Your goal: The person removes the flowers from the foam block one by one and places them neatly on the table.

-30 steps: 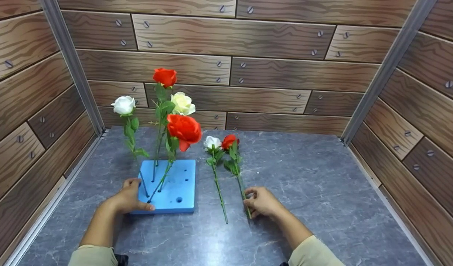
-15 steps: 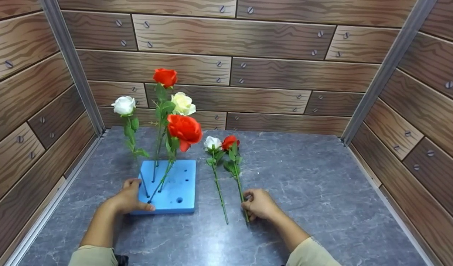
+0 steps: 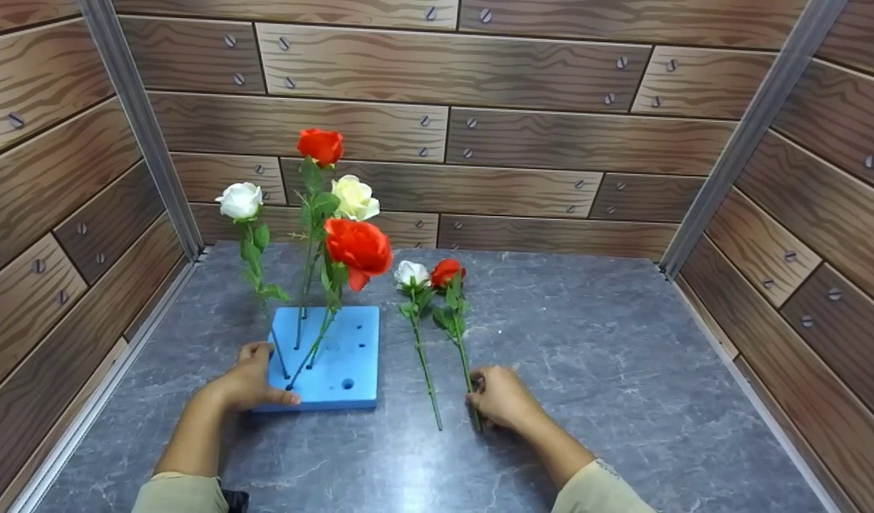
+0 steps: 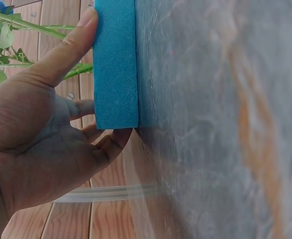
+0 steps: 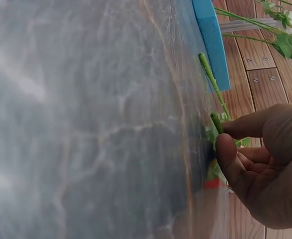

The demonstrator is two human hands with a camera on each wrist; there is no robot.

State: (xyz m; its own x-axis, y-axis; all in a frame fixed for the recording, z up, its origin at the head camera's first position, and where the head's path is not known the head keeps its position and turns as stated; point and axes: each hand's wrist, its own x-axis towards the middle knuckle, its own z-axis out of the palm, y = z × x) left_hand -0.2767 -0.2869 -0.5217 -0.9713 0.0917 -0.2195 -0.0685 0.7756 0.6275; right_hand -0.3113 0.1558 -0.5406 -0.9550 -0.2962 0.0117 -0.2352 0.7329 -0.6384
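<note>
My left hand (image 3: 244, 385) grips the near left corner of a blue foam block (image 3: 362, 363), thumb on the near edge and fingers round the left side, as the left wrist view (image 4: 115, 74) shows. Upright in the block stand two red roses, the nearer one (image 3: 358, 249) leaning right, a cream rose (image 3: 353, 198) and a white rose (image 3: 240, 201). My right hand (image 3: 505, 397) pinches the lower stem of a lying red rose (image 3: 448, 273) between thumb and fingers; the stem's cut end (image 5: 216, 122) pokes out in the right wrist view. Left of it lies another white rose (image 3: 412, 274).
Several holes show in the block, the largest hole (image 3: 348, 384) near its front right. The grey marbled table (image 3: 594, 342) is enclosed by wood-patterned walls (image 3: 530, 78) at the back and both sides.
My right hand has shifted slightly left, its fingers closing in on the stem, and the red rose's lower stem has swung a little left. My left hand stays on the block.
</note>
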